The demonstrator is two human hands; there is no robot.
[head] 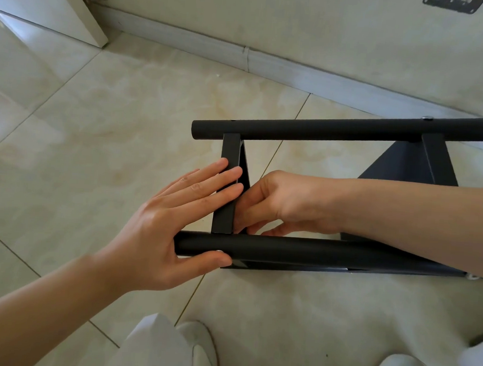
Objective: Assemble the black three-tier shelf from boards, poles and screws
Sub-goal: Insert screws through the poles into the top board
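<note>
Taking the near pole [301, 250] as the landmark: on the viewer's side of it are only pale trouser legs [154, 344] and white shoes [204, 347] on the tiled floor [97, 117]. The pole lies across the view with its long axis running left to right, its free end at the left. The left hand [172, 229] sits at that end, thumb under the pole's near side beside a small silver screw head [219, 251], and straight fingers [217, 181] laid flat on the outer face of the end board [229, 182], pressing rather than gripping. Just beyond the pole, the right hand [284, 205] reaches in from the right, fingers curled down into the corner where board meets pole; whether it pinches a screw or nut there is hidden, so I cannot tell. The board's long axis runs away from the pole to the far pole [351, 130], which lies roughly parallel. A second board [422, 162] joins both poles further right. The joint lies between the hands, directly under the right fingertips, so the right hand seems better placed to work the fastening while the left steadies.
</note>
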